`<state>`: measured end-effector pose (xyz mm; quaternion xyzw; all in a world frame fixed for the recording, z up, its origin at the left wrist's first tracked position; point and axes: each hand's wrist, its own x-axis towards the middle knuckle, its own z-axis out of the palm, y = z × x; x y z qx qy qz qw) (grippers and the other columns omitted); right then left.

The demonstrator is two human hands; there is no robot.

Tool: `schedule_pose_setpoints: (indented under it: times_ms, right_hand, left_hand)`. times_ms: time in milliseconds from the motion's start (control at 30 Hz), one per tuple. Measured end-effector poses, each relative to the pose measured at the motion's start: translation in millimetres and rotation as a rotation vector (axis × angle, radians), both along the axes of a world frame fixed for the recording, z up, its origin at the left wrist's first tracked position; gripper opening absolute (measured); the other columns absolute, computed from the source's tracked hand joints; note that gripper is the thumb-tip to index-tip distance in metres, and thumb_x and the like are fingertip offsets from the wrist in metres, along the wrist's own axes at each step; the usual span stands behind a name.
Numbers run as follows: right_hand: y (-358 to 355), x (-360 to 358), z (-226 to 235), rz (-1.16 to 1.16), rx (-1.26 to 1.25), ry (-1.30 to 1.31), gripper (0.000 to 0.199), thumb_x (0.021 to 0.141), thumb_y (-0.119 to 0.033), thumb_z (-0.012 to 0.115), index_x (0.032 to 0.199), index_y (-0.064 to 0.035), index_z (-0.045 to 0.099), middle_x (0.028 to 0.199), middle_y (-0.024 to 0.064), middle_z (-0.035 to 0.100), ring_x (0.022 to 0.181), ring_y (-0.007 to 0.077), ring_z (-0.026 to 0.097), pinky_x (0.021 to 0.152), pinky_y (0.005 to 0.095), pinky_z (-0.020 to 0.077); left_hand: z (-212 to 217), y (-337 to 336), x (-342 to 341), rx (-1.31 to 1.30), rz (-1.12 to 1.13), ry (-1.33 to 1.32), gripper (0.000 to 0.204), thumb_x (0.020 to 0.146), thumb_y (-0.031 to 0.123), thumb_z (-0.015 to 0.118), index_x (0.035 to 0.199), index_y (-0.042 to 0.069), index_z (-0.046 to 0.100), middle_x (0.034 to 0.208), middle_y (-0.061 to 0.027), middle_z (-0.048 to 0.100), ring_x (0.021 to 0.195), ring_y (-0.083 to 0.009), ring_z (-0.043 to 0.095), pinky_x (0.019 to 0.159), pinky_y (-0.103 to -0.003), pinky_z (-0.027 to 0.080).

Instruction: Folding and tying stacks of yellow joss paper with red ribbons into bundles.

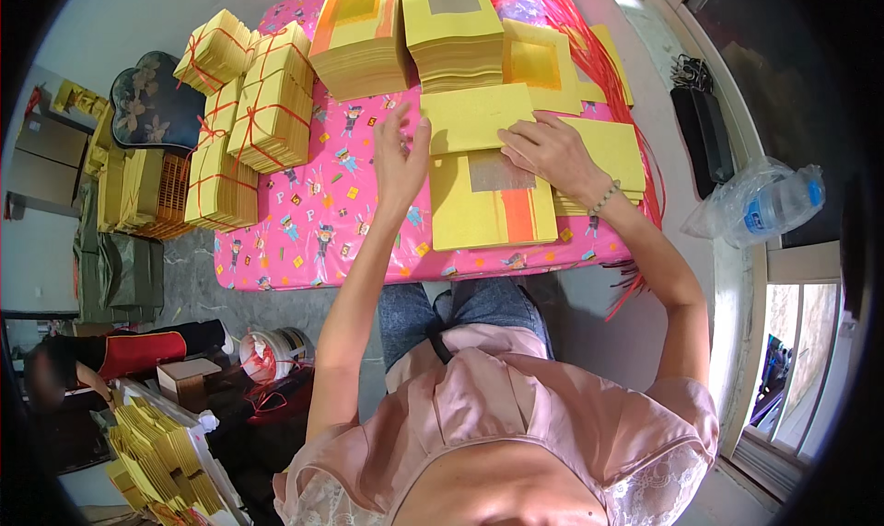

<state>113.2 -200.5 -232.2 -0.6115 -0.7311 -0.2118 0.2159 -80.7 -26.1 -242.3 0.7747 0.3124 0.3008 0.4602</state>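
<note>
A yellow paper sheet (474, 121), folded over into a narrow strip, lies crosswise in front of me. Below it are yellow sheets (460, 213) with a silver square and an orange band. My right hand (557, 158), a bead bracelet at its wrist, grips the strip's right end with bent fingers. Just off the strip's left end, my left hand (402, 153) is raised with its fingers apart, holding nothing. A pile of folded yellow paper (612, 153) sits partly under my right wrist.
Two tall yellow paper stacks (359, 57) stand at the back of the pink tablecloth (341, 222). Bundles tied with red string (272, 126) are at left, red strands (594, 47) at right. A plastic bottle (783, 204) lies beyond. Another person (138, 351) works at lower left.
</note>
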Motion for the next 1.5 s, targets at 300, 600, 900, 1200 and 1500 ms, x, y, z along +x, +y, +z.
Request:
schedule_pose_setpoints:
  times_ms: [300, 600, 900, 1200, 1500]
  right_hand:
    - [-2.5, -17.1, 0.5, -0.045, 0.126, -0.005, 0.026, 0.081, -0.017, 0.075, 0.105, -0.0085, 0.071, 0.097, 0.0045, 0.069, 0.089, 0.0201, 0.068, 0.086, 0.0386, 0.0545]
    - [-34.4, -30.6, 17.6, -0.353, 0.289, 0.804, 0.058, 0.088, -0.014, 0.073, 0.137, -0.0001, 0.044, 0.124, 0.0162, 0.058, 0.118, 0.027, 0.057, 0.097, 0.0374, 0.0487]
    - [-73.2, -3.4, 9.6, -0.12, 0.269, 1.399, 0.038, 0.099, -0.004, 0.057, 0.133, 0.0044, 0.043, 0.11, 0.0093, 0.063, 0.101, 0.013, 0.062, 0.09, 0.0261, 0.0489]
    - [-130.1, 77.9, -37.0, -0.491, 0.153, 1.178, 0.031, 0.099, -0.014, 0.057, 0.126, 0.001, 0.051, 0.086, 0.0066, 0.063, 0.077, 0.0111, 0.06, 0.073, 0.0281, 0.0479]
    - [-150.2, 88.9, -74.1, -0.666, -0.103, 1.149, 0.028, 0.098, -0.017, 0.056, 0.122, -0.0013, 0.052, 0.079, 0.0042, 0.057, 0.072, 0.0126, 0.053, 0.068, 0.0303, 0.0443]
  left_hand:
    - [9.0, -7.2, 2.7, -0.291, 0.023, -0.12, 0.065, 0.092, 0.016, 0.066, 0.145, -0.001, 0.033, 0.091, -0.0095, 0.064, 0.077, -0.0132, 0.064, 0.061, -0.026, 0.053]
    - [17.8, -39.6, -5.4, -0.393, -0.09, -0.504, 0.059, 0.093, -0.002, 0.057, 0.147, 0.003, 0.034, 0.103, -0.0061, 0.064, 0.092, -0.0125, 0.066, 0.072, -0.027, 0.059]
    - [31.9, -71.9, 23.2, -0.449, -0.219, -0.466, 0.066, 0.092, 0.0, 0.062, 0.148, 0.004, 0.027, 0.098, -0.0053, 0.063, 0.083, -0.0112, 0.066, 0.071, -0.026, 0.057]
    - [32.2, -96.7, 97.5, -0.007, -0.296, -0.044, 0.085, 0.083, 0.022, 0.075, 0.146, -0.004, 0.024, 0.073, -0.0084, 0.066, 0.064, -0.0171, 0.065, 0.061, -0.033, 0.053]
    - [13.2, -113.0, 107.3, 0.604, -0.37, 0.267, 0.068, 0.081, 0.022, 0.074, 0.137, -0.003, 0.045, 0.078, -0.0141, 0.065, 0.087, -0.0359, 0.06, 0.087, -0.048, 0.043]
